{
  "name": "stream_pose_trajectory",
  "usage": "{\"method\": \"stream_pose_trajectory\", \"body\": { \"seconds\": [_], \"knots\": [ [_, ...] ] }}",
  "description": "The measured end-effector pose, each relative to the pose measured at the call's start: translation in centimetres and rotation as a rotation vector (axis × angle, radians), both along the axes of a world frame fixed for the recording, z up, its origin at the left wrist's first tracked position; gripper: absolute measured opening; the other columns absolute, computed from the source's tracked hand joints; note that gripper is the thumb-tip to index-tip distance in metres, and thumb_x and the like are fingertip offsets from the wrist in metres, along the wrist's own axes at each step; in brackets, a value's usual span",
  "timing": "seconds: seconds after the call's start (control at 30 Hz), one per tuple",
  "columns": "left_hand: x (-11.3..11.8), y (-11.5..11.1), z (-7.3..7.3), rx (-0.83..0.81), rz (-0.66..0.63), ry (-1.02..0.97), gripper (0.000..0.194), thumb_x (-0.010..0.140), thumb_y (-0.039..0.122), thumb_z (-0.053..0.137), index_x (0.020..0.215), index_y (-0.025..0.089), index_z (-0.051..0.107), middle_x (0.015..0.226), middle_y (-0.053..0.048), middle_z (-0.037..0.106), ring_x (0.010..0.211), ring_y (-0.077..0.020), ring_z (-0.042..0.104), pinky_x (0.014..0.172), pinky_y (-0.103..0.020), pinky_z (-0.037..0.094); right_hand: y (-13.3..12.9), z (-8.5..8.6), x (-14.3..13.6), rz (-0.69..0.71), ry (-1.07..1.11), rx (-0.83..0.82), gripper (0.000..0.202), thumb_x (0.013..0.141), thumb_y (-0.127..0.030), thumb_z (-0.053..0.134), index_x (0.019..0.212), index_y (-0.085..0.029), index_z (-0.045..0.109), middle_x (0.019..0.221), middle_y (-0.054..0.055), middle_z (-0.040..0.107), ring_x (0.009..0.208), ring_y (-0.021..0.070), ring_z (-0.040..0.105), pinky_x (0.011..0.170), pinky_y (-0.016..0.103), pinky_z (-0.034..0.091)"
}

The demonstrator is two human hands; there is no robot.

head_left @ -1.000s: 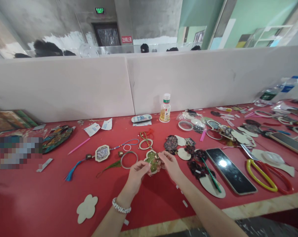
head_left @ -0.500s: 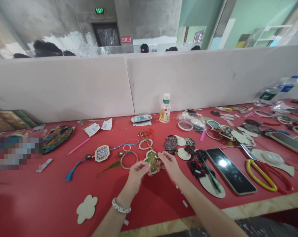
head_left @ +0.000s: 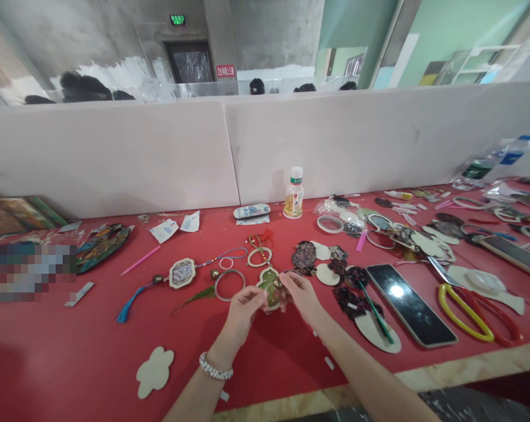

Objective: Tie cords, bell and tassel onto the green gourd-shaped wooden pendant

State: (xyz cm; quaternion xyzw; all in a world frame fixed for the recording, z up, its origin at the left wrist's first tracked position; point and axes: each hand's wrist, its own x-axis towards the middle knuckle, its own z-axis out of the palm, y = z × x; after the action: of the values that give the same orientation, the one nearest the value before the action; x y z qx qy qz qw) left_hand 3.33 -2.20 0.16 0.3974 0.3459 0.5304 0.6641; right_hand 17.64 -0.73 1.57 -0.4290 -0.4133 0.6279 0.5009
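Note:
A green gourd-shaped pendant with a pale rim lies on the red table, just beyond my fingertips. My left hand is closed in a pinch at its left side; what the fingertips hold is too small to name. My right hand pinches a small brass bell over the pendant's right side. Left of my hands are a pale ring, a green tassel and an octagonal pendant with a blue tassel. A cord with a wooden ring lies behind the gourd pendant.
To the right lie dark and pale flat pieces, a green stick, a phone and scissors. A small bottle stands near the white partition. A flower-shaped piece lies front left.
My right fingers and the bell have shifted very slightly. My left hand and the things on the table stay where they were.

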Motion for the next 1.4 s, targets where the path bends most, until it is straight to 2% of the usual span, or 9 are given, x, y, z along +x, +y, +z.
{"method": "stream_pose_trajectory", "body": {
  "seconds": [0.27, 0.57, 1.0, 1.4],
  "knots": [
    [0.0, -0.1, 0.1, 0.0, -0.017, -0.009, 0.011, 0.068, 0.023, 0.065, 0.063, 0.014, 0.061, 0.052, 0.003, 0.057, 0.049, -0.0084, 0.051, 0.054, -0.021, 0.04, 0.0, 0.2, 0.0, -0.012, 0.05, 0.046, 0.031, 0.068, -0.044, 0.06, 0.06, -0.017, 0.046, 0.048, -0.004, 0.056, 0.033, 0.008, 0.048, 0.033, 0.02, 0.041],
    [0.1, -0.1, 0.3, -0.021, -0.035, -0.001, 0.013, 0.066, 0.025, 0.066, 0.062, 0.014, 0.06, 0.049, 0.002, 0.058, 0.048, -0.0088, 0.051, 0.054, -0.021, 0.039, 0.3, -0.2, 0.3, -0.035, 0.138, 0.027, 0.03, 0.067, -0.041, 0.063, 0.083, -0.018, 0.055, 0.06, -0.002, 0.06, 0.037, 0.0079, 0.049, 0.037, 0.021, 0.043],
    [0.3, -0.2, 0.8, -0.077, -0.014, 0.079, 0.024, 0.057, 0.033, 0.071, 0.057, 0.014, 0.056, 0.045, 0.003, 0.054, 0.043, -0.0079, 0.046, 0.048, -0.021, 0.035, 0.2, -0.3, 0.2, 0.043, 0.186, 0.048, 0.027, 0.069, -0.039, 0.062, 0.084, -0.017, 0.059, 0.062, -0.002, 0.059, 0.041, 0.007, 0.049, 0.04, 0.02, 0.043],
    [0.4, -0.4, 1.2, -0.087, -0.017, 0.07, 0.021, 0.06, 0.03, 0.069, 0.057, 0.013, 0.056, 0.045, 0.003, 0.053, 0.043, -0.0069, 0.045, 0.048, -0.02, 0.035, 0.1, -0.2, 0.1, 0.082, 0.172, 0.068, 0.025, 0.068, -0.035, 0.064, 0.084, -0.017, 0.058, 0.068, -0.002, 0.057, 0.041, 0.0055, 0.048, 0.04, 0.019, 0.041]
  ]
}}
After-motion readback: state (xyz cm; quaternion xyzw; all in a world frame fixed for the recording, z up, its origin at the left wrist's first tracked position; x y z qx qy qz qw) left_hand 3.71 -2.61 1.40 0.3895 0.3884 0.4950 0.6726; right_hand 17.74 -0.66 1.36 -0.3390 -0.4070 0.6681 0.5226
